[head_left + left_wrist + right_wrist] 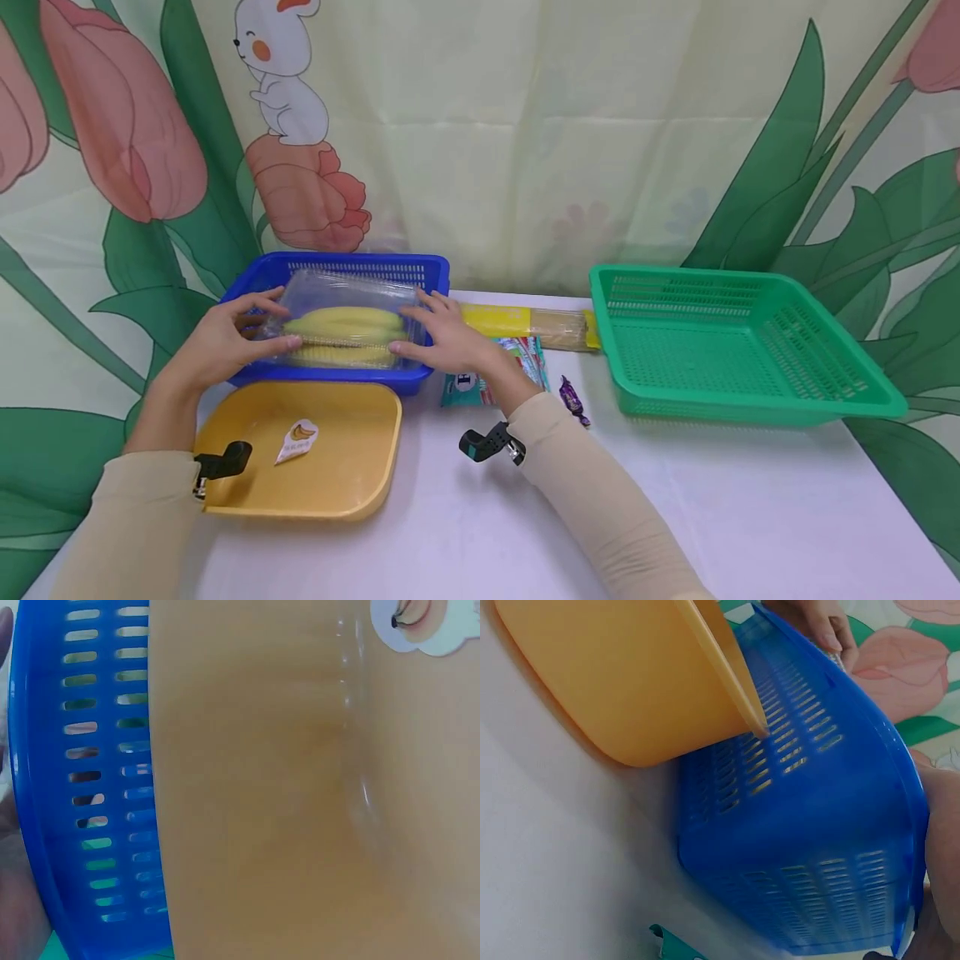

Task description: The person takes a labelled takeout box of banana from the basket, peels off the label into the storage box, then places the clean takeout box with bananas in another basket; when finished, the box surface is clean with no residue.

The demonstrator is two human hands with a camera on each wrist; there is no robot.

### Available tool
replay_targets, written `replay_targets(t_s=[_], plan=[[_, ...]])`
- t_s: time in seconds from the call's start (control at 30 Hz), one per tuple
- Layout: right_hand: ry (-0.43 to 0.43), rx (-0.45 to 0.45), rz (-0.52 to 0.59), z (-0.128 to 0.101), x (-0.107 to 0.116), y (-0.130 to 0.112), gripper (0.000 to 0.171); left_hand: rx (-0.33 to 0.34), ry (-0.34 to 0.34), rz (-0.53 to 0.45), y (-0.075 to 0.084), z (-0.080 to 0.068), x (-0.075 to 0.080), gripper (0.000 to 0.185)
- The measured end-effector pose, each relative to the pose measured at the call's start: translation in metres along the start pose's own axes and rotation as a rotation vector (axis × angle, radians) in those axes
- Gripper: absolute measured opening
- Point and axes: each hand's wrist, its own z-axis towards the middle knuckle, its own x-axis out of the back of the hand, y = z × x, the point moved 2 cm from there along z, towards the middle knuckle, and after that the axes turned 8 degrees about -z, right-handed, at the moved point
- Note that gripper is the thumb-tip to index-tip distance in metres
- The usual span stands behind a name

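A clear plastic package (pixel 341 321) with long yellow pieces inside lies over the blue basket (pixel 431 271) at the back left of the table. My left hand (pixel 273 321) grips its left end, fingers on top and thumb at the front. My right hand (pixel 412 327) holds the right end the same way. The left wrist view shows only the blue basket's slotted wall (pixel 97 787) and the yellow tray (pixel 300 787). In the right wrist view the blue basket (pixel 817 825) fills the frame, with left-hand fingers (pixel 821 626) at its far rim.
A yellow tray (pixel 352 467) with a banana sticker (pixel 297 439) sits in front of the blue basket. A green basket (pixel 735 342) stands at the right. Between the baskets lie a spaghetti packet (pixel 525 325), a teal snack packet (pixel 461 387) and a purple candy (pixel 573 398).
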Motion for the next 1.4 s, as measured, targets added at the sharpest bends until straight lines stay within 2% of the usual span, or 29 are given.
replay_targets(t_s=[0.27,0.43,0.57,0.9,1.13,1.4], plan=[[-0.045,-0.042,-0.090,0.0016,0.0028,0.0017,0.076,0.066,-0.094,0.044,-0.0043,0.0055,-0.0012,0.059],[-0.074,-0.025,-0.133,0.0054,0.0037,0.0009,0.075,0.122,-0.079,0.113,-0.0060,0.0034,0.0010,0.074],[-0.092,-0.027,-0.142,0.0047,0.0045,-0.0006,0.074,0.138,-0.075,0.132,-0.0069,0.0022,0.0000,0.078],[-0.074,-0.057,-0.161,0.0057,0.0045,-0.0027,0.071,0.129,-0.085,0.178,-0.0063,0.0040,-0.0040,0.084],[-0.093,-0.061,-0.178,0.0081,0.0018,-0.0045,0.074,0.119,-0.146,0.191,-0.0091,0.0039,-0.0028,0.087],[-0.099,-0.075,-0.179,0.0096,0.0067,-0.0032,0.073,0.026,-0.170,0.241,-0.0050,0.0086,-0.0030,0.075]])
